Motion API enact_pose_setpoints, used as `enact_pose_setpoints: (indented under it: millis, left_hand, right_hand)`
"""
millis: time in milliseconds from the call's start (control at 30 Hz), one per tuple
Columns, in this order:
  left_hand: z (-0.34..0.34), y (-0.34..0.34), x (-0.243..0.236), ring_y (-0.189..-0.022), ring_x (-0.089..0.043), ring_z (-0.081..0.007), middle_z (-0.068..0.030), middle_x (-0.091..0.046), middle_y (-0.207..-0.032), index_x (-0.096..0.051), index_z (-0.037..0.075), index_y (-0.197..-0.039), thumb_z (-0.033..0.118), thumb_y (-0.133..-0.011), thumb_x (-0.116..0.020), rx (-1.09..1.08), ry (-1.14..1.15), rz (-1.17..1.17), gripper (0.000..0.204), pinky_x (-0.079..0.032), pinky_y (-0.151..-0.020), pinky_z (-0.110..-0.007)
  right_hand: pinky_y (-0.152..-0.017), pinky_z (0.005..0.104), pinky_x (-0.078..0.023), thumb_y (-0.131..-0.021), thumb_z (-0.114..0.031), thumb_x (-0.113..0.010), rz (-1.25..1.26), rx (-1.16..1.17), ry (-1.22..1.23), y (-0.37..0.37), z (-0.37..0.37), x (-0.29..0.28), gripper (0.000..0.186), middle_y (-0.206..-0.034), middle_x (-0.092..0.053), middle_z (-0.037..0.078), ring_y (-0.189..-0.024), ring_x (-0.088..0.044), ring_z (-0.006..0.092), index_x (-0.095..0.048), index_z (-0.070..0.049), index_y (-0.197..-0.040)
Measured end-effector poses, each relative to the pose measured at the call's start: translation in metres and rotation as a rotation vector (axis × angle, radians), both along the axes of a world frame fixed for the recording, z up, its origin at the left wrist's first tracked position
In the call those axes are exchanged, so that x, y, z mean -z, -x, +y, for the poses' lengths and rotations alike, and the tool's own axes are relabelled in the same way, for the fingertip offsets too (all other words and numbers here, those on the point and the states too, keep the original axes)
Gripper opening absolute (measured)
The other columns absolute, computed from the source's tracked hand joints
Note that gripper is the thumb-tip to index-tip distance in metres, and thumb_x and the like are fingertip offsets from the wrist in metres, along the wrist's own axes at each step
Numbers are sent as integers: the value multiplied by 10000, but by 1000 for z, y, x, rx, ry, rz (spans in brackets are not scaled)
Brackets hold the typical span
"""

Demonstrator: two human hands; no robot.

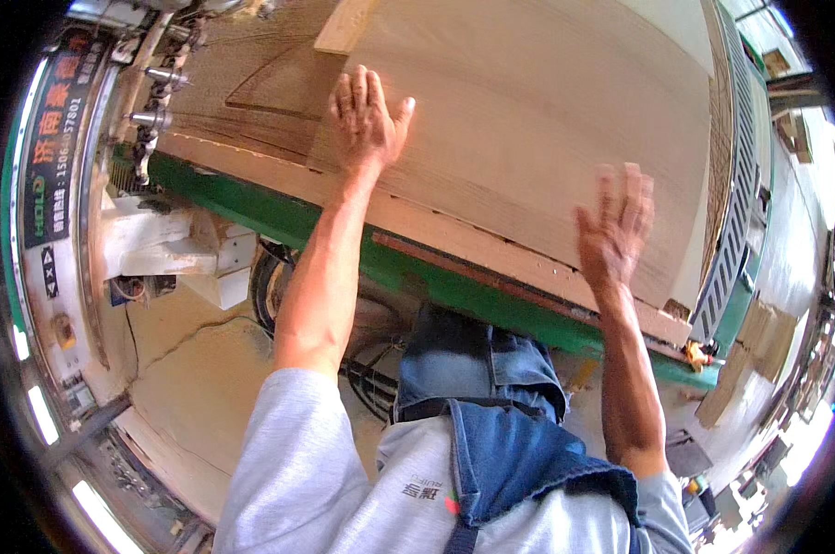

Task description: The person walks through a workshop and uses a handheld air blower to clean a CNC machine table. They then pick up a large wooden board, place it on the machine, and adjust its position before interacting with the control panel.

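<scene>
A large flat brown wooden sheet [519,102] lies on the bed of a green machine in front of me. At its left edge is my left hand [369,120], palm down with fingers stretched out and the thumb apart. My right hand [615,226] is over the sheet's near right part, its fingers spread and a little blurred. Neither hand grips anything; I cannot tell how firmly either one touches the sheet. A pale wooden strip [345,26] lies beyond my left hand, by the sheet's far left edge.
Left of the sheet, the bed's wooden surface [196,102] carries carved lines. Metal tool holders [151,120] stick out at the left, beside a machine beam with a printed panel [59,138]. A slotted grey guard [736,175] runs along the right. The green frame edge [251,217] is before my body.
</scene>
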State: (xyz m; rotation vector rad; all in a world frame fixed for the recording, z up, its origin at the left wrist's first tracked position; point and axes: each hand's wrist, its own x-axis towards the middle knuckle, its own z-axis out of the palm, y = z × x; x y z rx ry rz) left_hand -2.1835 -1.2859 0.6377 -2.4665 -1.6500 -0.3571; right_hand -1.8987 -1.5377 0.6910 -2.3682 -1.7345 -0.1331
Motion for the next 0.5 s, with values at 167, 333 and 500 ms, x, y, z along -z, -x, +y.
enact_pose_setpoints:
  millis: [167, 333, 500]
  left_hand:
    - [-1, -1, 6, -1490, -191, -339, -144, -239, -1608, -319, 68, -1523, 561, -980, -426, -79, 55, -18, 741, -137, -1195, -550]
    - [1, 7, 3, -1496, -160, -341, -104, -214, -1621, -273, 107, -1548, 588, -1000, -336, -86, 98, 82, 732, -108, -1202, -547]
    - [13, 13, 16, -1474, -226, -340, -79, -251, -1612, -298, 126, -1542, 593, -1006, -327, -64, 33, 87, 712, -193, -1180, -530]
  right_hand:
    - [-1155, 557, -210, -875, -443, -621, -16, -27, -14, 2, 2, 15, 649, -1535, -314, 173, -1443, -228, 397, -469, -148, -1432]
    - [-1192, 537, -156, -921, -471, -570, 111, 20, -40, 1, -7, 20, 620, -1558, -288, 163, -1468, -186, 391, -462, -157, -1444]
    - [-1207, 498, -145, -918, -430, -588, 187, -13, -50, 6, -37, 19, 591, -1573, -285, 139, -1478, -184, 364, -479, -166, -1435]
